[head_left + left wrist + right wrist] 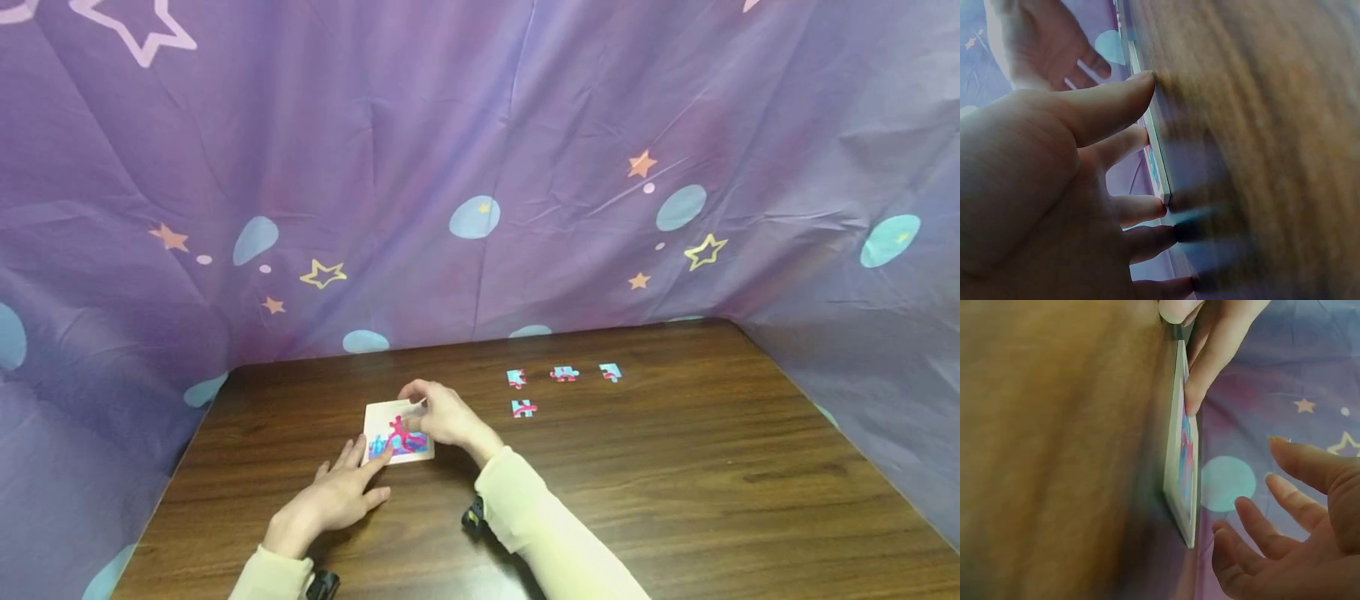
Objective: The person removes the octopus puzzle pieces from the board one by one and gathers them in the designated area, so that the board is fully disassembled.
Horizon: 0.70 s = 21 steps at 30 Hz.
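Nearest the camera, pale sleeves (558,533) lead to the work. My left grip (330,497), fingers straight, rests its index on the near-left part of the white jigsaw tray (381,412); my right grip (448,415), spread and empty, hovers at its far-right corner. Piece-fitting seems in hand; I judge the next move needs one of four loose jigsaw pieces (565,373), to the right on the table (675,475).

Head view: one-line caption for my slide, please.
Left hand touches a partly filled puzzle tray, right hand hovers over it; four loose pieces lie to the right on the wooden table.
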Tool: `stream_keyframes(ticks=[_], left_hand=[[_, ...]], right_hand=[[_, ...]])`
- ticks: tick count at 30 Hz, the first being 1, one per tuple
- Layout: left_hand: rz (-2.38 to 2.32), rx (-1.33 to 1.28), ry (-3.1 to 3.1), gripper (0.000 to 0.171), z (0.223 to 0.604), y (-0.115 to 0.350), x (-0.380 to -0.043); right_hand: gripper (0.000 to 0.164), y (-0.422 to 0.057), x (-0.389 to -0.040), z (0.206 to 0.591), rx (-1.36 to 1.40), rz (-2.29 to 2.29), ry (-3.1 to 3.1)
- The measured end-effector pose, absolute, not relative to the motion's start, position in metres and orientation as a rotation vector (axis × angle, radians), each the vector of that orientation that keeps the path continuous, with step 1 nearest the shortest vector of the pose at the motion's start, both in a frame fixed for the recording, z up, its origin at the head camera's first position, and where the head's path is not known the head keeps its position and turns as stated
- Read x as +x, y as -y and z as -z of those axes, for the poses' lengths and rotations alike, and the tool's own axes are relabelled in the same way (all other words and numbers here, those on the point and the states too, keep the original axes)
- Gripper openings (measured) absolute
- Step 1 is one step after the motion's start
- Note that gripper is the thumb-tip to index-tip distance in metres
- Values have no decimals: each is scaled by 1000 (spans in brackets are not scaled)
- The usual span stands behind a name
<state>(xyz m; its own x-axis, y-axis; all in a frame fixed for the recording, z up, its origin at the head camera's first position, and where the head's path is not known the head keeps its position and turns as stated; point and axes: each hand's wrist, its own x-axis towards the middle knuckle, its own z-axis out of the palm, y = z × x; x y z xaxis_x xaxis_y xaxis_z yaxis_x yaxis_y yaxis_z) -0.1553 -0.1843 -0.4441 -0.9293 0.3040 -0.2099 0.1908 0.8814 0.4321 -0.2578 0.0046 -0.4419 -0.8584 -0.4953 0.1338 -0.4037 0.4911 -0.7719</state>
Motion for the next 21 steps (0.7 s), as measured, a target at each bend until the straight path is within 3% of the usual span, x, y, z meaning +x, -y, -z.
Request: stream_keyframes(ticks=[21], left_hand=[[-592, 340, -2768, 58, 443, 185, -153]], right_hand=[[36, 29, -268, 455, -588, 895, -2755]])
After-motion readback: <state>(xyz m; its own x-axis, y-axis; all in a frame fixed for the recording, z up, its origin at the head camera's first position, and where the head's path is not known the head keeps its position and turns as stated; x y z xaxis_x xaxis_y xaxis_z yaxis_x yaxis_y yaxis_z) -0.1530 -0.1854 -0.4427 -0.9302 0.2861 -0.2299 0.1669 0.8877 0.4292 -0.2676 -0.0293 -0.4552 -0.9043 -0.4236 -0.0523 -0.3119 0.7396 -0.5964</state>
